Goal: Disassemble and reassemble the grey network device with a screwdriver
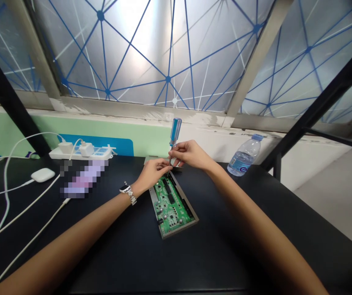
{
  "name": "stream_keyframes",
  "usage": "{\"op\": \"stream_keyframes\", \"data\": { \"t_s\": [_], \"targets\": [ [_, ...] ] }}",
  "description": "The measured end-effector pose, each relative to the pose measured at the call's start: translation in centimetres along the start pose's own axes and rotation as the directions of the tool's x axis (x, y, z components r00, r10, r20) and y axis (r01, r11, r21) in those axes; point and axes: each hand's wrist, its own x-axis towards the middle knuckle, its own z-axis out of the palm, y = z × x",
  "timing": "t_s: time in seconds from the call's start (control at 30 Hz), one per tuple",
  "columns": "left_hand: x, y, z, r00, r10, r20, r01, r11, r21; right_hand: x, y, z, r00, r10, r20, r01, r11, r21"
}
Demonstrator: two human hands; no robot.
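A green circuit board in a grey metal tray (173, 205) lies on the black table (163, 254). A screwdriver with a clear blue handle (175, 132) stands upright over the board's far end. My right hand (191, 155) pinches its shaft just below the handle. My left hand (153, 173), with a watch on the wrist, has its fingers closed round the lower shaft near the tip, right above the board's far edge.
A white power strip (80, 152) with plugged chargers and white cables (16, 205) sits at the back left, beside a white earbud case (42, 175). A water bottle (245, 155) stands at the back right. A black frame post (314, 106) rises on the right.
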Motion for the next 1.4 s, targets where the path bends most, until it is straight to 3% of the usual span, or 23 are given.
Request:
{"op": "stream_keyframes", "data": {
  "t_s": [0.23,0.43,0.73,0.93,1.23,1.4],
  "targets": [
    [1.1,-1.2,1.1,0.997,0.006,0.083,0.003,0.993,-0.115,-0.3,-0.5,0.5,0.998,0.012,0.06,-0.015,0.998,0.058],
    [1.2,-2.2,1.5,0.998,0.013,0.066,0.0,0.982,-0.187,-0.2,0.1,1.1,0.997,-0.018,0.077,0.011,0.995,0.097],
    [0.4,0.1,0.5,0.993,-0.095,0.074,0.106,0.982,-0.157,-0.1,0.4,0.1,1.0,-0.012,0.022,0.011,1.0,0.029],
    [-0.1,0.4,-0.9,0.984,-0.154,0.09,0.165,0.979,-0.119,-0.3,0.0,-0.3,0.999,0.019,0.035,-0.02,1.0,0.02],
    [0.2,0.6,-0.3,0.996,-0.058,0.072,0.064,0.995,-0.081,-0.7,-0.8,0.0,0.994,0.019,0.106,-0.025,0.998,0.056],
    [0.7,-0.7,0.6,0.996,-0.004,0.094,0.015,0.994,-0.112,-0.8,-1.0,0.6,0.99,0.036,0.134,-0.049,0.994,0.095]
  ]
}}
